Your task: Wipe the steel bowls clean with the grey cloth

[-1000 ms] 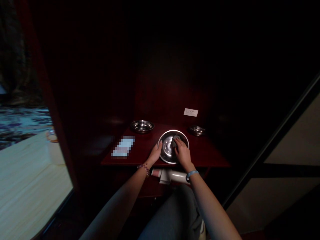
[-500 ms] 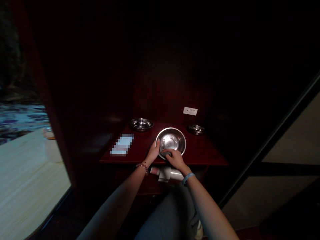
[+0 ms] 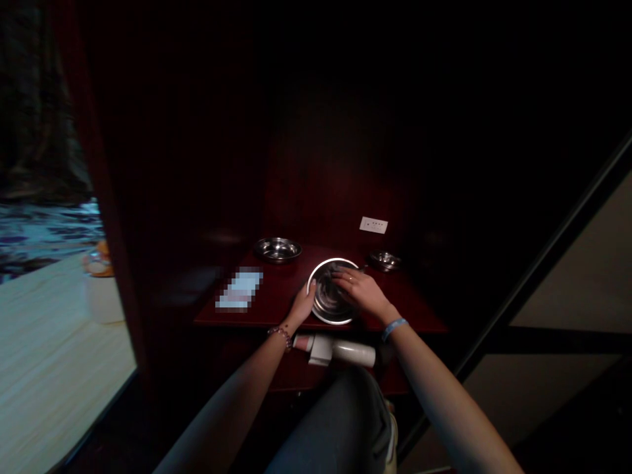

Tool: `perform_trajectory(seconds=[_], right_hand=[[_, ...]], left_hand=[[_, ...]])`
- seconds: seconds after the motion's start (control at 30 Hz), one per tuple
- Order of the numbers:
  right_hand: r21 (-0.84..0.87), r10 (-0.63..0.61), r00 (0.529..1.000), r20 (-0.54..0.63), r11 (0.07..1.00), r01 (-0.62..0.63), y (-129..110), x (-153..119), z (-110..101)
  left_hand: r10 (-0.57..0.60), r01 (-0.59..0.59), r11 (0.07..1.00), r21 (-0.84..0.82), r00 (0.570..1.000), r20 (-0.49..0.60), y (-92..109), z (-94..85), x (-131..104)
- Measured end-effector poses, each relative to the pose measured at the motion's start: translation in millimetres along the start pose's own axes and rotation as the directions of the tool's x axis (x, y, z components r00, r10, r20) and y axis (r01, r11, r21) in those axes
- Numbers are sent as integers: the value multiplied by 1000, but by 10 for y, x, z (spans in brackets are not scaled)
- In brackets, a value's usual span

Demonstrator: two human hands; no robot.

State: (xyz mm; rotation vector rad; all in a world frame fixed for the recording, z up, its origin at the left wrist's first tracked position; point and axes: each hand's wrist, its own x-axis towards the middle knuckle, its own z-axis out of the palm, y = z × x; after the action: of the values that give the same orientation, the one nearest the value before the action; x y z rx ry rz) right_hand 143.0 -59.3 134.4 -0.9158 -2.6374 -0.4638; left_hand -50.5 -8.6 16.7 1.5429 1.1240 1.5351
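Observation:
A shiny metal bowl (image 3: 340, 320) sits near the front edge of the dark red table, with whitish streaks or reflections inside it. My left hand (image 3: 302, 304) grips its left rim, thumb over the edge and fingers on the outside. My right hand (image 3: 363, 289) reaches over the right side of the bowl. Its fingers are bent together and point down inside near the far wall. Whatever those fingertips hold is dark, blurred and partly hidden by the hand.
Behind to the left stands a wide metal dish (image 3: 278, 250), and to the right are smaller metal bowls (image 3: 386, 261). A pixelated light rectangle (image 3: 240, 289) lies on the table's left. Paper cups (image 3: 353, 352) lie on the shelf below. A socket (image 3: 374, 225) is on the back wall.
My right hand has moved from the bowl's near side up and right toward its far side. The bowl's opening looks darker and its position is slightly lower in view. My left hand keeps its grip.

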Motion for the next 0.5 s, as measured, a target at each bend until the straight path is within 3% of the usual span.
perform_trajectory(seconds=[0.1,0.2,0.33,0.5], right_hand=[[-15,-204,979,-20,979,204,46,156,99],[-63,-272,962,-13,960,271,160,295,243],[-203,-236,971,-45,953,223,366,358,373],[-258,-117,989,-94,962,90,533,206,457]], left_hand=[[44,-44,999,4,999,-1,-21,5,11],[53,-53,999,12,999,12,-68,13,26],[37,-37,999,-27,999,11,-126,26,43],[45,-45,996,-73,999,-1,-118,23,30]])
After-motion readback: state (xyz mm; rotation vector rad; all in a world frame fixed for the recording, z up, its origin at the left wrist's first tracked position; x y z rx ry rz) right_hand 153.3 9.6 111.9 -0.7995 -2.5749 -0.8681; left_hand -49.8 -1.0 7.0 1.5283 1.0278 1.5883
